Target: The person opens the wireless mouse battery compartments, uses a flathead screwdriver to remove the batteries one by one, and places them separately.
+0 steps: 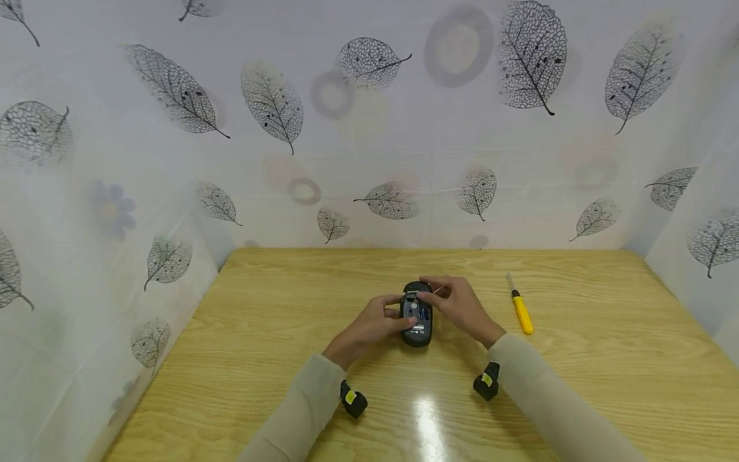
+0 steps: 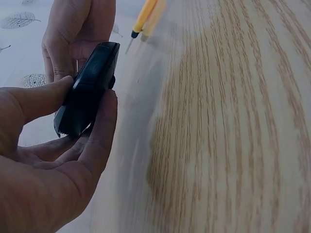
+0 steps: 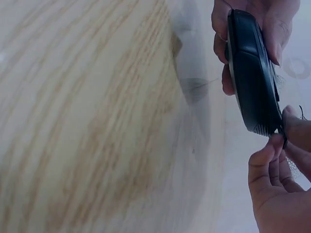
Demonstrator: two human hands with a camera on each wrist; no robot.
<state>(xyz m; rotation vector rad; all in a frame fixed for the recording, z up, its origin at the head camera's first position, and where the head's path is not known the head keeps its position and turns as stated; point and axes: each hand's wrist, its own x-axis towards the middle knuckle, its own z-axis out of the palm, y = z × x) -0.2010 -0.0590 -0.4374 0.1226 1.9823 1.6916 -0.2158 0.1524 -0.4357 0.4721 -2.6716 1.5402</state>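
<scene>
A black computer mouse is held underside up above the table, its grey base and an open slot showing in the head view. My left hand grips it from the left, thumb across the base and fingers beneath, with the mouse body seen edge-on in the left wrist view. At its far end my right hand pinches a thin dark piece between thumb and fingertips, right at the mouse's edge. I cannot tell what this piece is. The right hand's fingers partly hide that end.
A screwdriver with a yellow handle lies on the wooden table, right of the hands, its tip pointing to the back. Behind the table hangs a pale leaf-print cloth, which also runs along both sides.
</scene>
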